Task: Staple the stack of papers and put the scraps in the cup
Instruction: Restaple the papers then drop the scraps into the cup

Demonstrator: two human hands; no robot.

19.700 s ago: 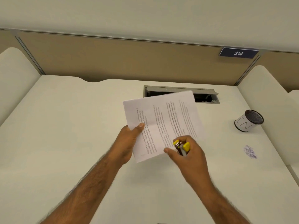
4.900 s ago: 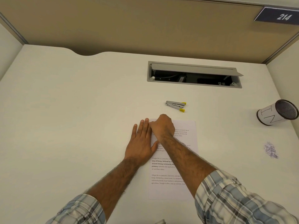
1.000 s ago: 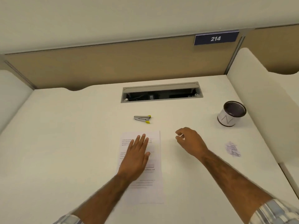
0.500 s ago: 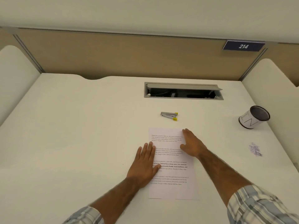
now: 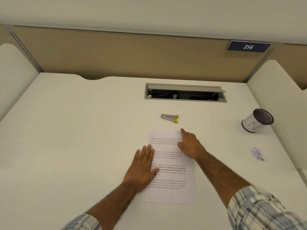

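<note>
Pressing left hand [image 5: 142, 170] flat, fingers straight, on left edge of stack of papers [image 5: 171, 176], mid-desk [image 5: 74, 130]. Resting right hand [image 5: 189, 146], fingers extended, nothing held, at stack's far right corner. Stapler [image 5: 169, 118] just beyond stack. Cup [image 5: 256, 121] far right; scraps [image 5: 257, 154] nearer, apart from cup.

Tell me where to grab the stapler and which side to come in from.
Pinch the stapler across its two metal arms mid-length, from above with the right hand, probably: it lies flat beyond the papers, arms joined left, yellow tips splayed right.

Bare desk [image 5: 83, 138] btwn stapler [image 5: 169, 118] & cup [image 5: 256, 120], unobstructed.
</note>
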